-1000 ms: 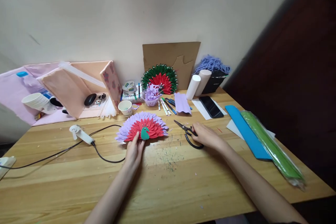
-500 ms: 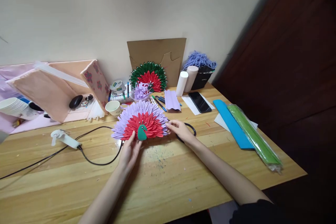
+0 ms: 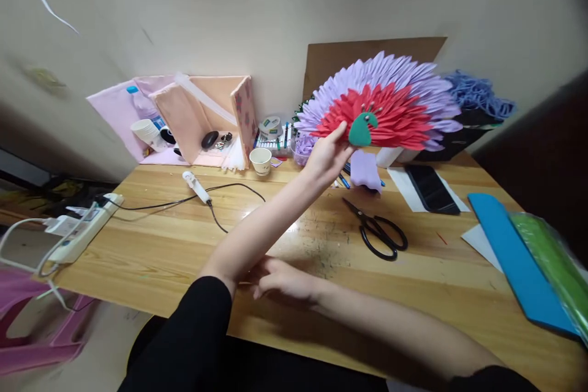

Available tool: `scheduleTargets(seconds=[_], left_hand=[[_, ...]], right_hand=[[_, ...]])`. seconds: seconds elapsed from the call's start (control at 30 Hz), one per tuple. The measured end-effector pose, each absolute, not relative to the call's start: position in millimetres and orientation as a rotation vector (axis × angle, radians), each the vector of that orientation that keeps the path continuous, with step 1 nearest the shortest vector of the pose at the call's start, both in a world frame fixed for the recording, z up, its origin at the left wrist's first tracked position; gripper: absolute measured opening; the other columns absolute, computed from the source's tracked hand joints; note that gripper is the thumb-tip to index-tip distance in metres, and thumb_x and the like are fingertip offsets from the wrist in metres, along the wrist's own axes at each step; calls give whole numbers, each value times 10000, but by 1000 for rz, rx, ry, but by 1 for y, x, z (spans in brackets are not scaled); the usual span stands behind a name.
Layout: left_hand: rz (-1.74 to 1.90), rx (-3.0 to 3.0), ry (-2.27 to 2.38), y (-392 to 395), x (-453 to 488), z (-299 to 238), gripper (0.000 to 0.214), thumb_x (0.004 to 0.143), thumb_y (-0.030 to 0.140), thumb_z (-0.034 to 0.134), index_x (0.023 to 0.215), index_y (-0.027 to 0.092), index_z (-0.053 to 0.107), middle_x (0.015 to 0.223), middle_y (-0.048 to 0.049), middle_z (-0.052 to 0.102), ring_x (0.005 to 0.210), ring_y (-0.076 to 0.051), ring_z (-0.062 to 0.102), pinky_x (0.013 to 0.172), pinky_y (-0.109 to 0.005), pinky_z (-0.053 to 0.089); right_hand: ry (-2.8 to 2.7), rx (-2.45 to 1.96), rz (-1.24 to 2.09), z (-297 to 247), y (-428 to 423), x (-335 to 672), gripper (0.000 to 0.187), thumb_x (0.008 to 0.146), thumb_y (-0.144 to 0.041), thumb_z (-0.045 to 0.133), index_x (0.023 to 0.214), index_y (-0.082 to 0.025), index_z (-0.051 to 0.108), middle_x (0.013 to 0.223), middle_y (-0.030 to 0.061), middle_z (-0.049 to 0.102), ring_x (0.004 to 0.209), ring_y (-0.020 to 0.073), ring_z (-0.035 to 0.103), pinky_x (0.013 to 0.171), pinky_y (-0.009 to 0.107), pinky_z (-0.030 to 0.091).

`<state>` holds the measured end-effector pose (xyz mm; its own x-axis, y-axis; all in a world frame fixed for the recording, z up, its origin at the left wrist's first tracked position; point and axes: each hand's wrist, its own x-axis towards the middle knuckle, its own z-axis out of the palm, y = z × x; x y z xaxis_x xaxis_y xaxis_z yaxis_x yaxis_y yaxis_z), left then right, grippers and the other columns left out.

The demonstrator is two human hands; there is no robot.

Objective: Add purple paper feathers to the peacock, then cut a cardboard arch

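My left hand (image 3: pixel 328 156) is closed on the lower edge of a paper peacock (image 3: pixel 390 119), holding it raised above the table. It has a green head and body, red inner feathers and a lilac outer fan. My right hand (image 3: pixel 285 282) is low over the table, crossed beneath my left forearm, its thumb and fingers apart and seemingly holding nothing. My forearm hides part of its fingertips. Black-handled scissors (image 3: pixel 379 229) lie on the table to the right of both hands.
A white glue gun (image 3: pixel 196 187) with a black cord and a power strip (image 3: pixel 87 229) are on the left. A paper cup (image 3: pixel 261 160) stands by a pink box (image 3: pixel 243 110). To the right are a phone (image 3: pixel 432 188), a blue sheet (image 3: pixel 519 257) and a green roll (image 3: pixel 551 263).
My left hand has lifted the peacock up off the table. My right hand has let go of its edge and moved down and left under my left arm. The view has turned left.
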<state>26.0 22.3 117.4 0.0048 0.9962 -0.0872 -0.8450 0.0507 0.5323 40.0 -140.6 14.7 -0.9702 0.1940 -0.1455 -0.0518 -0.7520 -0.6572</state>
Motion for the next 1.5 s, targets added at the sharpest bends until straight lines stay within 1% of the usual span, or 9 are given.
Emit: scheduleTargets(seconds=[0.1,0.3,0.5,0.63,0.73,1.0,1.17,1.37,1.5], left_hand=[[1546,412,519,32,17,132,408,951,96,233,953,-6,628,1244,-133,582,1257,-245,430,974,-336,425],[1598,457,480,33,-4,124,182,892,90,475,922,44,648,1175,-111,629,1208,-242,499,1010,-368,423],[1603,477,458,37,-6,124,229,906,77,429,949,70,655,1139,-78,650,1161,-203,546,945,-299,473],[1625,452,516,35,-11,125,209,903,98,454,873,68,659,1082,-89,673,1166,-203,542,946,-281,466],[1637,427,508,32,-13,124,199,901,118,475,862,70,664,1009,-90,697,1125,-199,574,945,-288,466],[1608,384,497,28,-4,104,255,915,80,426,1055,78,640,896,-75,726,874,-125,680,869,-218,497],[1513,233,670,-15,-37,88,274,936,103,379,1045,69,628,811,-85,722,752,-122,692,786,-209,545],[1481,-4,1017,-64,-53,29,237,921,60,372,977,95,600,781,-68,708,684,-121,690,684,-202,576],[1353,21,1087,-70,-50,1,210,902,95,436,1069,114,561,864,-89,701,764,-172,700,752,-294,580]], right_hand=[[-935,-413,2664,27,-139,29,447,470,-38,506,857,-208,652,911,11,677,909,206,575,759,287,439],[-763,-340,2407,39,-107,41,373,517,-20,488,819,-177,640,753,-10,595,733,133,488,707,245,384],[-871,-335,2582,19,-125,31,410,453,23,452,769,-184,613,614,-51,497,568,90,392,523,201,288],[-775,-277,2559,34,-109,47,418,485,-11,457,834,-162,633,790,7,617,750,131,532,714,247,391],[-679,-274,2468,42,-97,59,483,500,-28,470,935,-161,633,915,36,653,916,173,563,892,313,380],[-1034,-322,2606,6,-106,58,424,546,-68,545,952,-164,623,918,45,667,915,180,609,837,320,415],[-1581,-569,2175,18,-50,149,231,764,-227,523,955,-141,621,900,89,682,828,188,645,796,368,463],[-2225,-1444,1000,-4,-8,238,178,699,-150,539,870,-161,588,920,76,613,863,204,577,741,303,429],[-2336,-1674,632,-16,-7,227,196,678,-157,568,872,-141,548,936,106,576,898,232,555,756,297,417]])
